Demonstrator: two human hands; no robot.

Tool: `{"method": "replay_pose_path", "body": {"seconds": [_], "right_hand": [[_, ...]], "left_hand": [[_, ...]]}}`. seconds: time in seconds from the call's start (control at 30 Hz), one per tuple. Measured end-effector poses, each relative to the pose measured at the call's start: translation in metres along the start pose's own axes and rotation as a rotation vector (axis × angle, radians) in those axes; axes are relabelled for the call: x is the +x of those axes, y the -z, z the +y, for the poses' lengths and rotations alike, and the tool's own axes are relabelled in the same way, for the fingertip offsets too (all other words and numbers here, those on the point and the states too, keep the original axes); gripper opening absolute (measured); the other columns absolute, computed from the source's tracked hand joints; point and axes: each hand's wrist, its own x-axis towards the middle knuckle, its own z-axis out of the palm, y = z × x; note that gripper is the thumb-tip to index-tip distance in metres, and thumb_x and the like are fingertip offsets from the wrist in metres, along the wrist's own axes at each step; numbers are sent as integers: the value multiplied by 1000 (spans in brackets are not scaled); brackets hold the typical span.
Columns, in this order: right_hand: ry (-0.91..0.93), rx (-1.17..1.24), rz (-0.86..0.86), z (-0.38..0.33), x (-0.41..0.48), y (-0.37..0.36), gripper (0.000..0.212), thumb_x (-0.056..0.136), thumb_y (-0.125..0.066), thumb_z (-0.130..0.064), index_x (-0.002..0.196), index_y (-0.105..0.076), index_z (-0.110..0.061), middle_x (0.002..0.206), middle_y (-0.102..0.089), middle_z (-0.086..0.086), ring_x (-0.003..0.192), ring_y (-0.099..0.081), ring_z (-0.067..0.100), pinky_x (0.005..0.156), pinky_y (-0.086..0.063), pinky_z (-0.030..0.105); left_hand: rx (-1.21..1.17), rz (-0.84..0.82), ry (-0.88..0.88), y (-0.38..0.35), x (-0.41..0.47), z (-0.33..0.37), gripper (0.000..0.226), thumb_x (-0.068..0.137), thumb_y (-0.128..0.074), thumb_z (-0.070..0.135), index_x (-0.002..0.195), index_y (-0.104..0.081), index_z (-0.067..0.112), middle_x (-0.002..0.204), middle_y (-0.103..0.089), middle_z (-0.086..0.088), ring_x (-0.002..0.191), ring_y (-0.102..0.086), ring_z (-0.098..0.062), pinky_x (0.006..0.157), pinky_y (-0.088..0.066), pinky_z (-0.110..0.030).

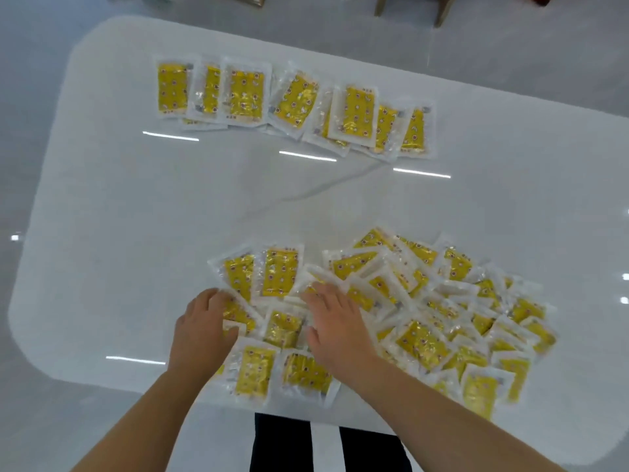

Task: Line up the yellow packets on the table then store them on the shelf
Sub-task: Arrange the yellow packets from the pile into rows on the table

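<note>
A loose pile of yellow packets (418,301) in clear wrappers covers the near right part of the white table (136,216). Along the far side lies a row of yellow packets (292,103), partly overlapping. My left hand (200,325) sits at the pile's left edge, fingers and thumb pinching one yellow packet (238,315). My right hand (337,321) lies flat on the packets in the pile's middle, fingers straight and spread.
The table's near edge runs just below the pile, and some packets (480,396) lie close to it. Grey floor surrounds the table. Wooden furniture legs (442,11) stand beyond the far edge. The shelf is not in view.
</note>
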Motion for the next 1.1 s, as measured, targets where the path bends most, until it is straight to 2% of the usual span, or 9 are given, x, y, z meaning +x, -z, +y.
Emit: {"method": "replay_pose_path", "body": {"seconds": [0.1, 0.3, 0.43, 0.5, 0.73, 0.83, 0.97, 1.03, 1.1], "right_hand": [[-39, -9, 15, -19, 6, -16, 51, 96, -42, -21, 146, -31, -26, 156, -23, 0, 147, -13, 21, 118, -15, 41], [-81, -128, 109, -53, 30, -40, 52, 87, -57, -19, 137, -44, -26, 144, -42, 0, 137, -35, 25, 114, -22, 47], [-73, -156, 119, -64, 44, -44, 54, 86, -57, -16, 137, -45, -25, 137, -50, 0, 129, -42, 25, 109, -28, 43], [-73, -171, 96, -67, 48, -45, 50, 88, -56, -20, 137, -43, -25, 135, -50, 0, 128, -43, 24, 108, -28, 42], [-52, -243, 12, -79, 64, -49, 48, 93, -53, -29, 138, -38, -25, 130, -53, -1, 121, -46, 23, 102, -29, 43], [-24, -115, -45, -84, 70, -53, 56, 90, -57, -34, 141, -36, -25, 133, -52, 0, 124, -47, 23, 102, -35, 41], [-93, 333, -55, -89, 73, -49, 70, 79, -75, -39, 136, -37, -25, 120, -60, -4, 106, -60, 17, 88, -51, 36], [-155, 594, -68, -91, 76, -40, 66, 74, -82, -34, 127, -43, -26, 109, -64, -7, 94, -65, 11, 81, -54, 30], [-188, 743, -78, -92, 81, -33, 60, 69, -85, -34, 118, -53, -26, 102, -67, -10, 90, -66, 8, 82, -55, 30]], "left_hand": [[38, -19, -8, -1, 0, -17, 74, 74, -78, 31, 139, -43, 23, 141, -42, -4, 127, -44, -26, 93, -46, -42], [104, -50, 10, 1, 11, -31, 85, 73, -77, 47, 140, -28, 25, 126, -44, -2, 109, -54, -22, 80, -49, -35], [162, -34, 21, 0, 20, -35, 73, 73, -75, 51, 128, -36, 23, 116, -52, 4, 103, -60, -19, 85, -42, -35], [116, -42, 34, 1, 24, -36, 53, 76, -73, 49, 111, -42, 25, 105, -56, 7, 99, -60, -17, 84, -37, -34], [34, -51, 21, 7, 38, -48, 21, 84, -66, 42, 82, -50, 29, 88, -49, 9, 81, -50, -13, 80, -24, -32], [16, -12, -72, 10, 38, -53, 18, 89, -62, 37, 79, -49, 28, 83, -51, 9, 77, -50, -13, 76, -22, -31], [-499, -85, -148, 29, 35, -52, 13, 93, -59, 24, 83, -53, 18, 70, -58, 3, 62, -54, -13, 60, -44, -26], [-653, -10, -107, 40, 34, -45, 10, 93, -59, 23, 86, -54, 18, 69, -58, 2, 58, -51, -7, 53, -42, -17], [-789, 66, 11, 45, 39, -30, 8, 93, -59, 24, 89, -54, 18, 75, -59, 0, 64, -55, -10, 55, -46, -20]]}}
